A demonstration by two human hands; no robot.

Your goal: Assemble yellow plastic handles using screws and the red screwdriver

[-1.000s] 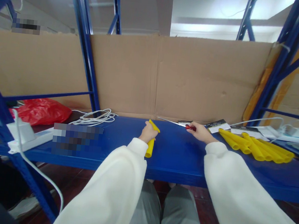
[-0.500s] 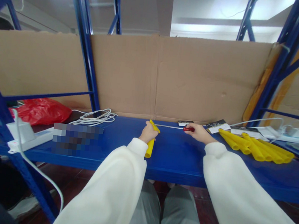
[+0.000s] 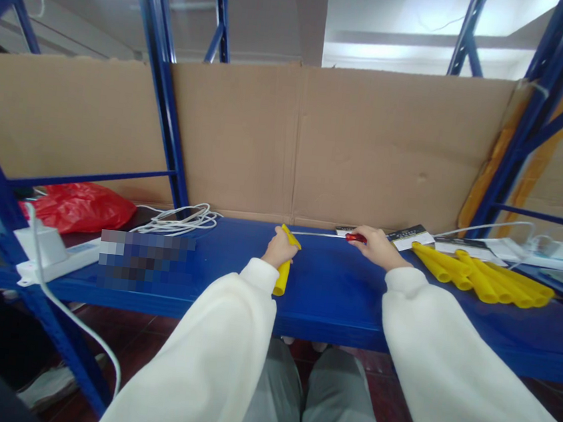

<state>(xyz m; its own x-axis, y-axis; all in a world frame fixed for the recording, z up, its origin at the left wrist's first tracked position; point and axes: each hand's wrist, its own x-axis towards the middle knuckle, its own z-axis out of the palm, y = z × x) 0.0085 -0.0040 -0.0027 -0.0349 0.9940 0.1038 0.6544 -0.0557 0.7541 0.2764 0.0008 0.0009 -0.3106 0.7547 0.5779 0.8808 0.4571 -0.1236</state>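
My left hand (image 3: pixel 279 247) is closed around a yellow tube (image 3: pixel 281 279), which stands tilted over the blue shelf with its lower end toward me. A screwdriver (image 3: pixel 356 237) with a red handle is gripped in my right hand (image 3: pixel 373 245). Its thin metal shaft runs left across the gap to the upper part of the yellow tube. Whether the tip touches or enters the tube cannot be made out. Several more yellow tubes (image 3: pixel 490 280) lie side by side to the right of my right hand.
Cardboard (image 3: pixel 359 145) walls off the back of the blue shelf (image 3: pixel 235 266). At left are a white power strip (image 3: pixel 68 259), coiled white cable (image 3: pixel 180 220) and a red plastic bag (image 3: pixel 85 207). Printed cards (image 3: pixel 412 238) lie at the back right. Blue posts (image 3: pixel 161 84) flank the workspace.
My right hand and the screwdriver handle have shifted up very slightly, with the handle now tilted a little differently. My left hand keeps its hold on the yellow tube.
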